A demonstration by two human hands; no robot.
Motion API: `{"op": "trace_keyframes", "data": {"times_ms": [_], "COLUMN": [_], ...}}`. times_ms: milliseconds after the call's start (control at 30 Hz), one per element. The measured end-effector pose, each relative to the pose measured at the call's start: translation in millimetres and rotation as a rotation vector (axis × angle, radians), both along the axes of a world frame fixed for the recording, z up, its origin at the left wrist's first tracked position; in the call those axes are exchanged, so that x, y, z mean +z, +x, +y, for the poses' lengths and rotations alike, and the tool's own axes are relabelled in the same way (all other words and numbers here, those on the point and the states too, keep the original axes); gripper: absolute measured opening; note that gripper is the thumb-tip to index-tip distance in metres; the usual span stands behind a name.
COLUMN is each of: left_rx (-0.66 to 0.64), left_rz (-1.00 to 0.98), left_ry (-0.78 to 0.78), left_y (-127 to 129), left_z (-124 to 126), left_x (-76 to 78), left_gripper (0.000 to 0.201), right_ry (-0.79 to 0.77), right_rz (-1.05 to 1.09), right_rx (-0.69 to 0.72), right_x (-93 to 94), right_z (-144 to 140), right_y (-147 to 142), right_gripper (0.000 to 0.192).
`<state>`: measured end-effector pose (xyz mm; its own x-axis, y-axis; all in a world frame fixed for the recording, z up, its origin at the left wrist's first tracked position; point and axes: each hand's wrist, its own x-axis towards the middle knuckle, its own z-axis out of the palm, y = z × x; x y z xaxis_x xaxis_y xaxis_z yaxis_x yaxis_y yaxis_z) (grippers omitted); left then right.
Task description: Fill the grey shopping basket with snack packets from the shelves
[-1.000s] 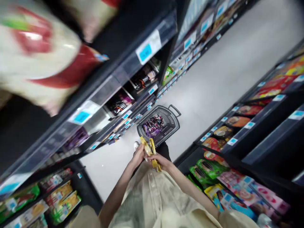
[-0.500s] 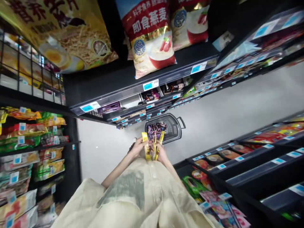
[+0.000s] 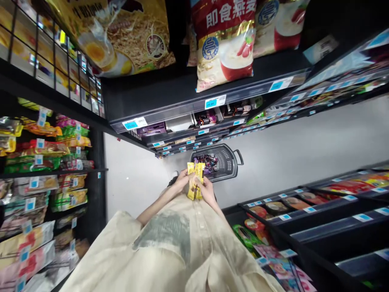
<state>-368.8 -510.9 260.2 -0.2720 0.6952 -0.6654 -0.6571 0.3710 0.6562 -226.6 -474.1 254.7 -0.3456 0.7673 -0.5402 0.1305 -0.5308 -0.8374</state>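
Observation:
Both of my hands hold a small bunch of yellow snack packets (image 3: 195,180) upright in front of my chest. My left hand (image 3: 182,179) grips their left side and my right hand (image 3: 208,190) closes on their right side. Just beyond the packets, on the floor, stands a dark grey shopping basket (image 3: 227,161) with purple and dark wrapped packets (image 3: 206,162) in it. My beige shirt fills the lower middle of the view.
Black store shelves line both sides of a pale-floored aisle. Large oat bags (image 3: 225,44) and a noodle bag (image 3: 121,34) sit on the shelf above. Snack packs (image 3: 45,150) fill the left rack. Packets lie on the lower right shelves (image 3: 291,202).
The view has swung from a tilted look down the aisle to face the shelf. The yellow packets, fanned apart half a second ago, are now gathered together between both hands.

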Motion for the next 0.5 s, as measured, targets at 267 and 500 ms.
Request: {"op": "trace_keyframes", "data": {"times_ms": [267,500], "left_rx": [0.167,0.153], "left_rz": [-0.118,-0.063], "left_ry": [-0.161,-0.129], "left_y": [-17,-17], "left_z": [7,8], "left_x": [-0.6,1.4], "left_gripper": [0.052,0.05], "right_ry": [-0.3,-0.233], "right_rz": [0.217,0.203], "right_rx": [-0.261,-0.2], "right_x": [11.6,19.5], "right_z": [3,6], "right_y": [-9,-12], "right_gripper": [0.038,0.048]}}
